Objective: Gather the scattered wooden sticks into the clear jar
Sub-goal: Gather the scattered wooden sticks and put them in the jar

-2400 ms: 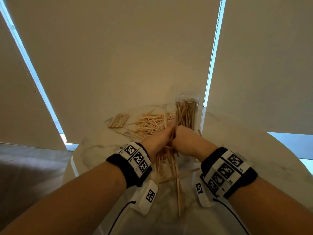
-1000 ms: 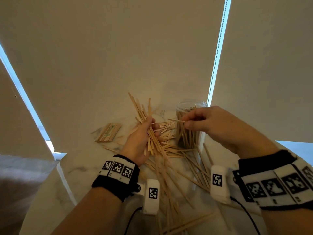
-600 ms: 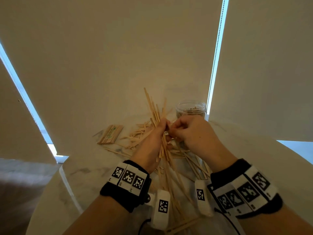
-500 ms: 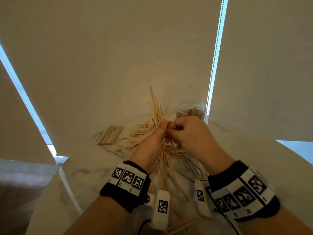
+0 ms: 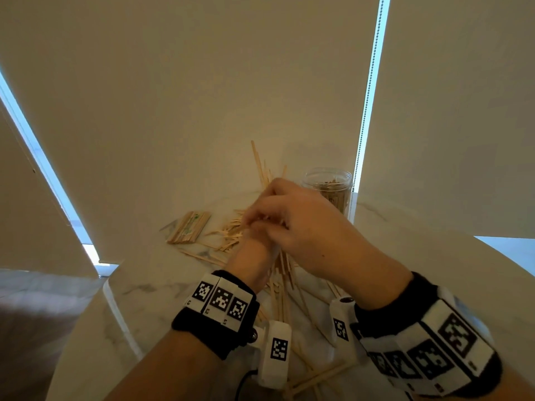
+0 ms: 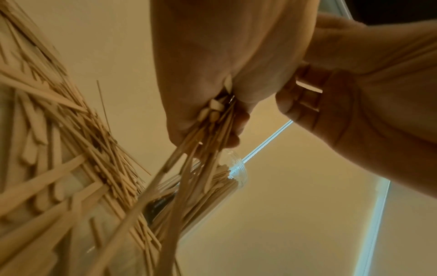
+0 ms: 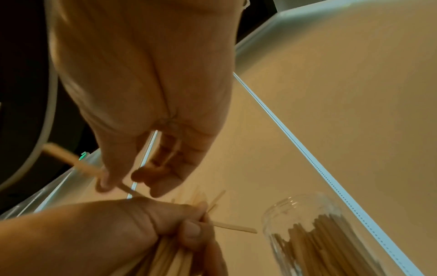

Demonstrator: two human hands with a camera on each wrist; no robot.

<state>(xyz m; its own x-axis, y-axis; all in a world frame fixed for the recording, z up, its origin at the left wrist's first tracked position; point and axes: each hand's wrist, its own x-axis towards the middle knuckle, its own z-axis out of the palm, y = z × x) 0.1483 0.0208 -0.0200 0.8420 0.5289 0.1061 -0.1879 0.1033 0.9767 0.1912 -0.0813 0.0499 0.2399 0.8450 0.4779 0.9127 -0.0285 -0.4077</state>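
Just in front of the clear jar (image 5: 328,188), the left hand (image 5: 254,250) is clenched round a bundle of wooden sticks (image 6: 203,138) held roughly upright, tips fanning above the fist. The right hand (image 5: 292,224) lies over it, thumb and fingers pinching a single stick (image 7: 94,170). The jar stands upright, already part filled, beyond and to the right, nearer the right hand; loose sticks still litter the worktop (image 5: 150,287).

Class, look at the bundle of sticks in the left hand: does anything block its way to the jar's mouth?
Partly: the right hand lies over the bundle, between it and the jar. The jar's mouth is uncovered.
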